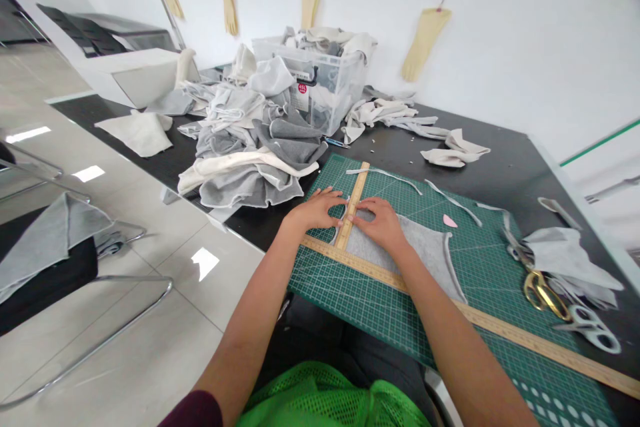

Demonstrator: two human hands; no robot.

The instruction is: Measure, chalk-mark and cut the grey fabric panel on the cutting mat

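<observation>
A grey cloth piece [425,247] lies on the green cutting mat [360,307], with a short wooden ruler [364,180] across its left end. My left hand [321,210] is at the left side of this ruler, thumb and fingertips near the cloth's edge; what lies between them is too small to make out. On the ruler's right side, the thumb and fingers of my right hand [377,220] press on its edge and the cloth. A long wooden ruler [500,323] runs below the cloth, passing under my right forearm.
Left of the mat is a large pile of grey and white cloths [250,140], with a clear bin [325,87] behind. Thin strips and a pink chalk [449,221] lie on the mat. Gold scissors [545,295] and white scissors [593,328] lie at right.
</observation>
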